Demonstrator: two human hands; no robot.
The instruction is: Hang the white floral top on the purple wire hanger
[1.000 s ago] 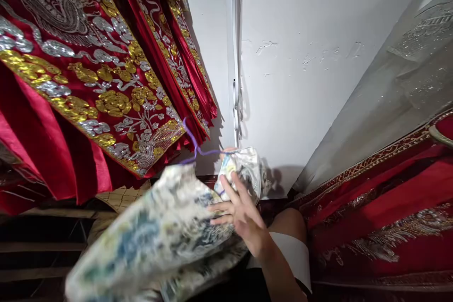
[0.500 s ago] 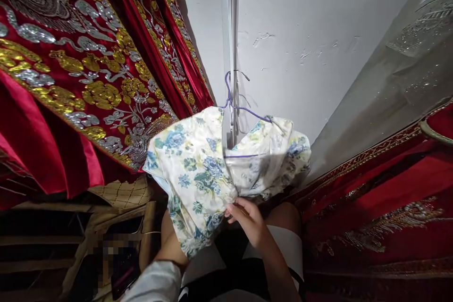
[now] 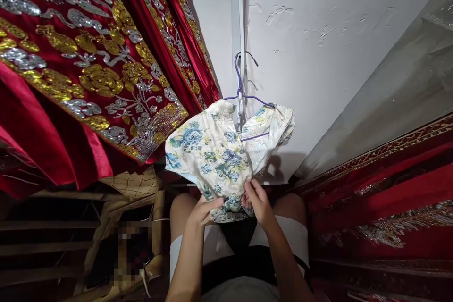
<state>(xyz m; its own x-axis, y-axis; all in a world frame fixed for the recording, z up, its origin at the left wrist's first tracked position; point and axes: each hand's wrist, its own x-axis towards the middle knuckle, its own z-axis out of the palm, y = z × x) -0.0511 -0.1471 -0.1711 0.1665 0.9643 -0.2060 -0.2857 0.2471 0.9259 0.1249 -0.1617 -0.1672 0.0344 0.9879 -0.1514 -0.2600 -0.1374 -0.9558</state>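
A cream garment with blue flowers [image 3: 219, 155] hangs on a purple wire hanger [image 3: 240, 89] hooked to a white rail on the wall [image 3: 239, 19]. My left hand [image 3: 202, 208] grips the garment's lower edge from the left, fingers closed on the cloth. My right hand [image 3: 257, 202] pinches the same bunched hem just to the right. Both hands meet at the bottom of the fabric, above my knees.
Red robes with gold and silver embroidery [image 3: 88, 71] hang at the left. More red embroidered cloth under clear plastic [image 3: 382, 165] lies at the right. A woven basket [image 3: 130, 184] and wooden slats sit at the lower left. The white wall [image 3: 318, 66] is straight ahead.
The garment went from swinging and blurred in my hands to hanging on the rail. My left hand came up and took the hem beside my right hand.
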